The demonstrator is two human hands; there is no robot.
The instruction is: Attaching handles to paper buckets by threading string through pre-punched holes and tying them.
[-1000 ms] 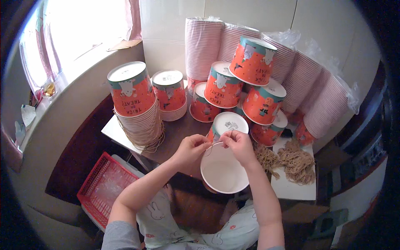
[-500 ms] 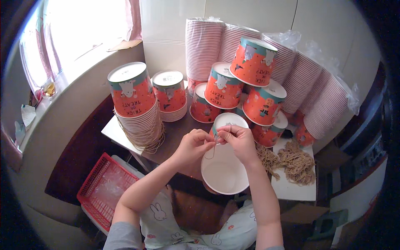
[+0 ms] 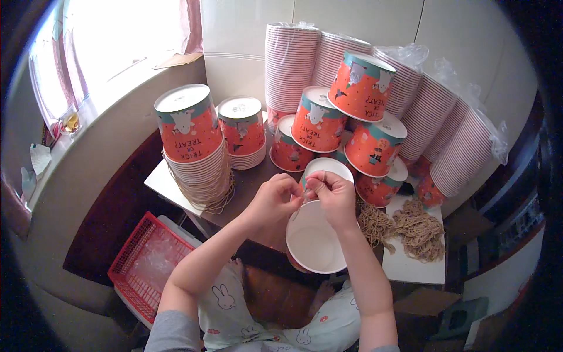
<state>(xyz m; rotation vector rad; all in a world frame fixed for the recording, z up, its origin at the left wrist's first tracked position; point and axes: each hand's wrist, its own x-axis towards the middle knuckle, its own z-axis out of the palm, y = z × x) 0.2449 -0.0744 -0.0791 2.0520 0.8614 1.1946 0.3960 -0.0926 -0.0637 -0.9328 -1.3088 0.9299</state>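
Both hands meet over the far rim of an orange paper bucket [image 3: 316, 243], whose white open mouth tilts toward me. My left hand [image 3: 274, 198] pinches a thin tan cord at the bucket's rim. My right hand [image 3: 333, 198] is closed on the same cord, thumb against forefinger, close to the left fingertips. Fingers cover most of the cord, so whether it passes through the bucket's wall I cannot tell. Just beyond the hands is an upside-down bucket [image 3: 331, 168] with a white base.
Orange printed buckets [image 3: 370, 149] are piled upside down behind. Tall bagged bucket stacks [image 3: 291, 67] line the wall. At left stands a bucket stack [image 3: 193, 146] with cords hanging round it. Tan cord bundles [image 3: 417, 229] lie at right; a red basket [image 3: 134, 249] sits lower left.
Both hands have risen slightly and stay close together on the cord. The cord loop that hung below the left fingers now shows less. The view has shifted a little.
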